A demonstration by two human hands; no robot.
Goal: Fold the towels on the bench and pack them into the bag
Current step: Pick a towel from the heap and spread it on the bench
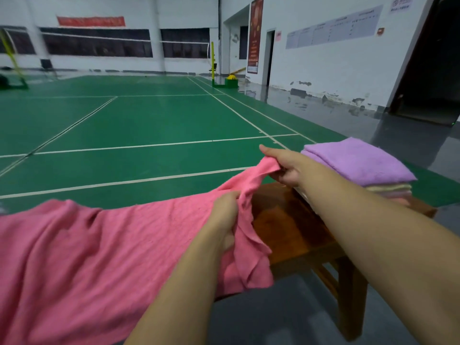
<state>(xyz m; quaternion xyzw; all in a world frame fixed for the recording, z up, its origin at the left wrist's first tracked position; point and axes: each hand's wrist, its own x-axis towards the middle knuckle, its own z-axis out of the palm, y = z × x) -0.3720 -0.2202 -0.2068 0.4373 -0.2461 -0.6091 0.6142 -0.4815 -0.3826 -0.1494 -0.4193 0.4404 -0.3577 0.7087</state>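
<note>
A large pink towel (pixel 87 250) lies spread over the left part of a brown wooden bench (pixel 286 220). My left hand (pixel 225 215) pinches the towel's right edge near its nearer corner. My right hand (pixel 283 165) grips the far right corner and lifts it a little above the bench. At the bench's right end sits a stack of folded towels (pixel 361 163), purple on top with pale yellow and pink ones under it. My right forearm crosses just in front of that stack. No bag is in view.
Beyond the bench stretches a green badminton court (pixel 124 120) with white lines and a net post (pixel 212 63) at the far side. A white wall (pixel 336 66) with a dark doorway (pixel 270 58) stands to the right. Grey floor (pixel 273 314) lies under the bench.
</note>
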